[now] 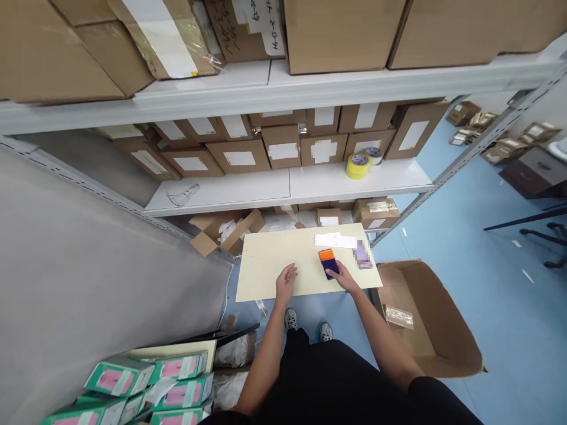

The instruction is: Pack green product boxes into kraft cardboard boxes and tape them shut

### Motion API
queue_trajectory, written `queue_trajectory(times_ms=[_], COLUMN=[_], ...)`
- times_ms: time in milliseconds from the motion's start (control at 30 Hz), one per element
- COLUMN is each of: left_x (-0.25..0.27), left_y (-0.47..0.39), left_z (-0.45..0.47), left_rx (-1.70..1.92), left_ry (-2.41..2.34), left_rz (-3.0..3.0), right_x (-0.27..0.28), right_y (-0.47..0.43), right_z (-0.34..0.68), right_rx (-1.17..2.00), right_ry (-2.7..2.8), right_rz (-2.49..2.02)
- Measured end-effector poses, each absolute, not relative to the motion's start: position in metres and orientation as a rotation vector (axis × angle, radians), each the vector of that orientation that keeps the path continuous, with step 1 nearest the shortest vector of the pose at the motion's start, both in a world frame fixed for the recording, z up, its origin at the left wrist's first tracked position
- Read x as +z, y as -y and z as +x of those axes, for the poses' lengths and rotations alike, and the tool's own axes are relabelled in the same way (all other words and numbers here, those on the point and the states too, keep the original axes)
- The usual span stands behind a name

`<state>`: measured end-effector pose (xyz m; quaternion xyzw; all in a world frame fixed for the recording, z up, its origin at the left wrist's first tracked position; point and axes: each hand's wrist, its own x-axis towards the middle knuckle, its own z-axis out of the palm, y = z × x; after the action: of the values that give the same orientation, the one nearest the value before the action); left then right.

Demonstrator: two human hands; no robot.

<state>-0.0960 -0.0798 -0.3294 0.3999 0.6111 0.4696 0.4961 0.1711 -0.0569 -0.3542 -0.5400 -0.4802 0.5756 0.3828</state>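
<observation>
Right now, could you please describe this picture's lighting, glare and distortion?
Head view: bright, fairly even light, the posts splayed as through a wide lens, glare on the packet in the carton, the purple item pixelated, the held box free of obvious blur.

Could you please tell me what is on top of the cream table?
White papers and a pixelated purple item lie on the table. The right hand holds an orange and blue packet over it; the surface beneath is covered.
</observation>
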Motion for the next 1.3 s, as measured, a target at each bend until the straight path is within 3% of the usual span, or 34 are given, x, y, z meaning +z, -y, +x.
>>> queue_trajectory(times_ms=[533,1067,1300], left_x=[-0.150,-0.175,-0.133], left_y=[-0.008,-0.041,-0.065], left_z=[-0.150,-0.156,-0.121], left_rx=[0.953,0.836,1.063], left_ry=[-1.057,-1.023,-1.159], left_rz=[1.458,1.523,1.876], right_x=[-0.195,-0.214,-0.194], right_y=[0.033,0.037,0.010], right_z=[0.089,0.075,0.106], right_rx=[1.317,1.349,1.244], right_ry=[1.558,1.469,1.436], right_rz=[-1.243,-1.290,-1.255])
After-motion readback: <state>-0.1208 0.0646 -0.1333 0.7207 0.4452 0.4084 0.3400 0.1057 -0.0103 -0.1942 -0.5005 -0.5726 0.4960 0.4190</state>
